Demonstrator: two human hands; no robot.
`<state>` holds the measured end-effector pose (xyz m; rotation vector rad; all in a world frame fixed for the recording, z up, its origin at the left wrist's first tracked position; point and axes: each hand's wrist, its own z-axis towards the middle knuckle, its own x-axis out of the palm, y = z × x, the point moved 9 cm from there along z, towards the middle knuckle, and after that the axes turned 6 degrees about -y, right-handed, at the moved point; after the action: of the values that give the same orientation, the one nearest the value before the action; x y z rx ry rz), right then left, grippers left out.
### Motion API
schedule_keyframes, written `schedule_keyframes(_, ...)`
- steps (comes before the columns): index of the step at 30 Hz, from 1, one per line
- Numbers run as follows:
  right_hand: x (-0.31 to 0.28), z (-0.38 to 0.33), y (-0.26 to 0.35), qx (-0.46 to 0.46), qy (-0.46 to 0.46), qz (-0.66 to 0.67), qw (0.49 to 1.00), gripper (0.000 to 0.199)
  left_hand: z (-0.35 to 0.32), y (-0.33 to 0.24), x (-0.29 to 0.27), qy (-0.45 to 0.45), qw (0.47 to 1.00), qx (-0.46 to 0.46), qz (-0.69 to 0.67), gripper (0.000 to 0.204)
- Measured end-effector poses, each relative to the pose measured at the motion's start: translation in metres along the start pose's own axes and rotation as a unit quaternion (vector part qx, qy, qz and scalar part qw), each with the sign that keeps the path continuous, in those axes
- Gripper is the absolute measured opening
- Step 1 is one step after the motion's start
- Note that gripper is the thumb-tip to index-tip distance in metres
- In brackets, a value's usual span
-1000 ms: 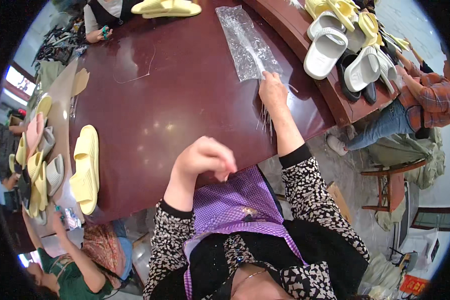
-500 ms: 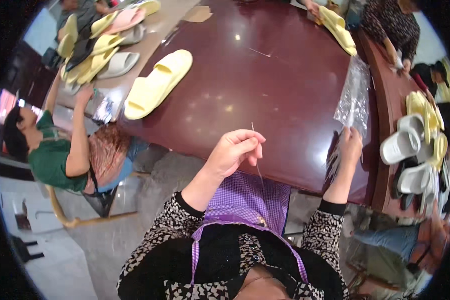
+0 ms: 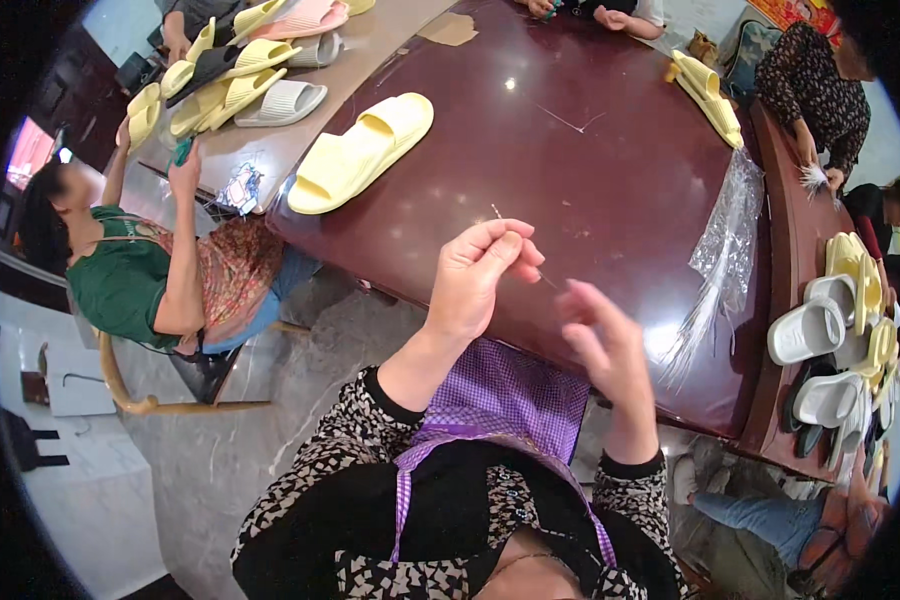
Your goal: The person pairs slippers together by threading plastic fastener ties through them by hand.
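Note:
My left hand (image 3: 475, 280) is closed in a pinch on a thin wire-like strand (image 3: 497, 212). One short end pokes up above the fingertips, and the other slants down toward my right hand (image 3: 615, 350). That right hand is blurred by motion, its thumb and fingers apart with nothing visible between them. On the dark red table (image 3: 560, 170), to the left beyond my hands, lies a pair of yellow slippers (image 3: 365, 150). At the right, a bundle of thin white strands (image 3: 692, 330) sticks out of a clear plastic bag (image 3: 727, 215).
Another yellow slipper (image 3: 708, 98) lies at the far right edge. Slippers in yellow, grey, black and pink (image 3: 270, 100) cover a side table at the left, where a person in green (image 3: 130, 275) works. More slippers (image 3: 830, 330) are stacked at the right. Other people sit around the table.
My right hand has left the strand bundle and come across to beside my left hand. The left hand has risen slightly with the strand. The view has shifted a little.

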<state>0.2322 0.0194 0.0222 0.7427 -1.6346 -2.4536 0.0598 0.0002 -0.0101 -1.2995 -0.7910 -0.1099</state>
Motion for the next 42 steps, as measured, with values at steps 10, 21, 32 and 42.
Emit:
schedule_keyframes(10,-0.002,0.028,-0.055,0.208,0.036,0.236,0.949,0.015,0.056,-0.084,-0.076,-0.061,0.824,0.254,0.502,0.025)
schedule_keyframes(21,-0.014,0.100,-0.135,0.227,-0.010,0.538,0.812,0.015,0.124,-0.098,-0.128,-0.013,0.456,0.154,0.876,0.020)
schedule_keyframes(32,-0.023,0.089,-0.149,0.272,-0.065,0.442,0.852,0.018,0.034,-0.067,0.001,0.104,0.507,0.315,0.795,0.011)
schedule_keyframes(42,-0.032,0.092,-0.159,0.291,-0.137,0.341,0.883,0.019,-0.007,-0.022,0.050,0.233,0.442,0.391,0.773,0.005)
